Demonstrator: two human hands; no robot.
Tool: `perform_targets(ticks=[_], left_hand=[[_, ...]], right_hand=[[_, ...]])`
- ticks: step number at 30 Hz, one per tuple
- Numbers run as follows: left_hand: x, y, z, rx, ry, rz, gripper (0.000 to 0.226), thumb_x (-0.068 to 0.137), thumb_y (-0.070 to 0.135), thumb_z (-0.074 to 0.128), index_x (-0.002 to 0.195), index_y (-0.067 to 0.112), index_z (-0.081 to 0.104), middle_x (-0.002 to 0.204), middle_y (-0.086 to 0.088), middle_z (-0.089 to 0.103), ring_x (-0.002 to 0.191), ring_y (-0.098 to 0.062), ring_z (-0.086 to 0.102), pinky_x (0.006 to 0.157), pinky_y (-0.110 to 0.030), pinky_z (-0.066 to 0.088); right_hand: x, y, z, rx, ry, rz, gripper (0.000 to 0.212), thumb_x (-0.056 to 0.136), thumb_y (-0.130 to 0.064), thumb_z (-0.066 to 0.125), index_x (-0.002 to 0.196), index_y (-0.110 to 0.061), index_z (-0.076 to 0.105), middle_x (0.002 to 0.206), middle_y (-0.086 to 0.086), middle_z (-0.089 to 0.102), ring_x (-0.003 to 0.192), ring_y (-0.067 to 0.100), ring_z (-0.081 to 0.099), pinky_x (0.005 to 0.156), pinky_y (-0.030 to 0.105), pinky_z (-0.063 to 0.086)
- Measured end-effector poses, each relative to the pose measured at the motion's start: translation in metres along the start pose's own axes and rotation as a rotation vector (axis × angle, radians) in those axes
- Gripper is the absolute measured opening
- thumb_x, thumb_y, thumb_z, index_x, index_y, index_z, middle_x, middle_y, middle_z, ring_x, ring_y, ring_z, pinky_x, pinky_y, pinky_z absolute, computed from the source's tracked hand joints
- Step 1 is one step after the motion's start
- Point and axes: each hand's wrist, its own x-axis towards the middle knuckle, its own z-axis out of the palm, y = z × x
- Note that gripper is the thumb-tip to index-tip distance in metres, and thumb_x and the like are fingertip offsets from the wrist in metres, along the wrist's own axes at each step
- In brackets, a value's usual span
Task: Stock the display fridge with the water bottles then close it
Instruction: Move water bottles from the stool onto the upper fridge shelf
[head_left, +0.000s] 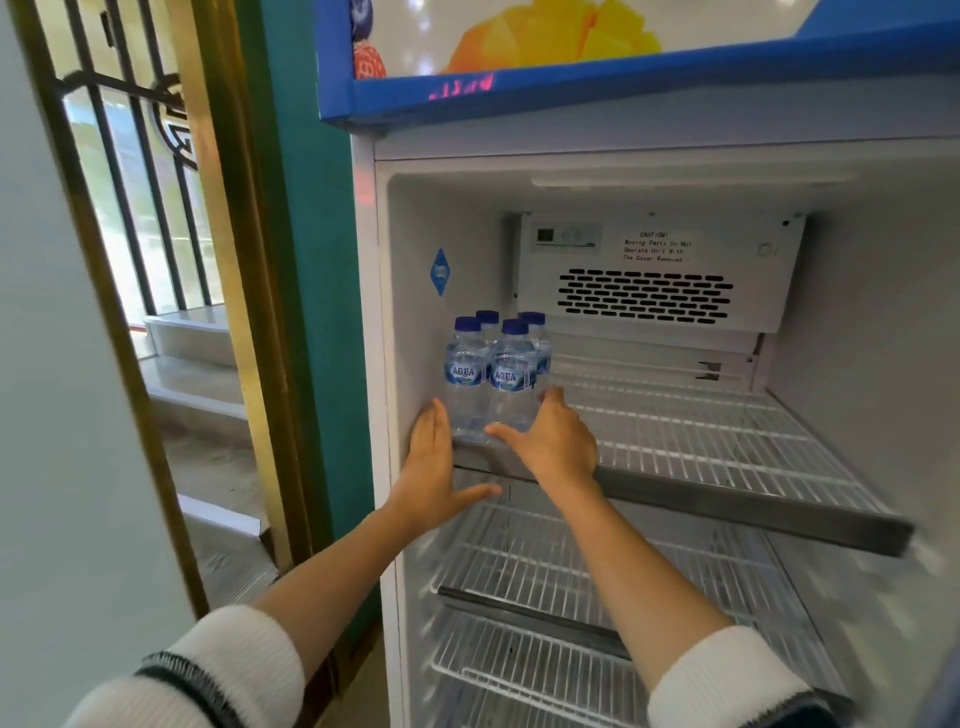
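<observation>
Several small clear water bottles with blue caps and blue labels stand in a tight cluster at the front left corner of the display fridge's top wire shelf. My left hand lies flat with straight fingers against the left side of the cluster. My right hand has straight fingers against the right side of the front bottles, thumb spread across their base. The fridge stands open; its door is out of view.
Two more white wire shelves lie below, with nothing on them. A vent panel covers the back wall of the fridge. Left of the fridge are a teal wall, a gold-framed glass door and steps.
</observation>
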Motion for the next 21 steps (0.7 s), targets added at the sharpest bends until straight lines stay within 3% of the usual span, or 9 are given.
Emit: perform_targets(ticks=[2, 4, 6, 9, 13, 21], left_hand=[[-0.016, -0.005, -0.004, 0.011, 0.034, 0.086, 0.118, 0.08, 0.059, 0.063, 0.149, 0.008, -0.018, 0.159, -0.006, -0.017, 0.147, -0.019, -0.014, 0.116, -0.032, -0.003], [-0.035, -0.014, -0.012, -0.003, 0.082, 0.181, 0.102, 0.087, 0.05, 0.062, 0.152, 0.008, -0.005, 0.16, -0.003, -0.004, 0.146, -0.014, -0.006, 0.118, -0.029, 0.001], [-0.061, -0.028, -0.022, -0.018, 0.125, 0.225, 0.084, 0.092, 0.042, 0.059, 0.152, 0.008, 0.011, 0.159, -0.006, 0.013, 0.146, -0.014, 0.007, 0.118, -0.026, 0.006], [-0.107, -0.065, -0.034, -0.007, 0.146, 0.176, 0.071, 0.092, 0.044, 0.051, 0.148, 0.008, 0.027, 0.152, -0.011, 0.034, 0.142, -0.021, 0.027, 0.118, -0.033, 0.02], [-0.189, -0.124, -0.048, 0.063, 0.137, -0.006, 0.066, 0.09, 0.036, 0.055, 0.145, 0.006, 0.035, 0.146, -0.013, 0.041, 0.137, -0.025, 0.035, 0.115, -0.042, 0.029], [-0.364, -0.213, -0.076, 0.189, 0.043, -0.451, 0.052, 0.088, 0.032, 0.061, 0.135, 0.01, 0.05, 0.139, -0.013, 0.048, 0.127, -0.031, 0.048, 0.108, -0.046, 0.038]], right_hand=[[-0.009, 0.002, 0.004, 0.019, 0.165, -0.114, 0.086, 0.07, -0.059, 0.074, 0.133, -0.01, 0.042, 0.131, 0.01, 0.056, 0.12, 0.029, 0.053, 0.098, 0.04, 0.041], [-0.028, 0.001, 0.016, 0.063, 0.33, -0.285, 0.075, 0.076, -0.05, 0.073, 0.133, -0.01, 0.044, 0.134, 0.01, 0.052, 0.125, 0.029, 0.047, 0.105, 0.043, 0.034], [-0.057, -0.006, 0.038, 0.11, 0.375, -0.437, 0.061, 0.082, -0.041, 0.069, 0.131, -0.011, 0.047, 0.136, 0.01, 0.049, 0.128, 0.029, 0.043, 0.109, 0.047, 0.031], [-0.105, -0.024, 0.08, 0.161, 0.225, -0.611, 0.052, 0.084, -0.033, 0.064, 0.128, -0.011, 0.049, 0.137, 0.011, 0.05, 0.13, 0.029, 0.041, 0.11, 0.047, 0.029], [-0.166, -0.057, 0.139, 0.181, -0.11, -0.733, 0.053, 0.084, -0.03, 0.062, 0.13, -0.008, 0.049, 0.14, 0.011, 0.048, 0.131, 0.028, 0.042, 0.11, 0.045, 0.032], [-0.273, -0.11, 0.225, 0.243, -0.603, -0.677, 0.055, 0.09, -0.031, 0.062, 0.138, -0.012, 0.042, 0.137, 0.006, 0.051, 0.13, 0.023, 0.044, 0.11, 0.038, 0.032]])
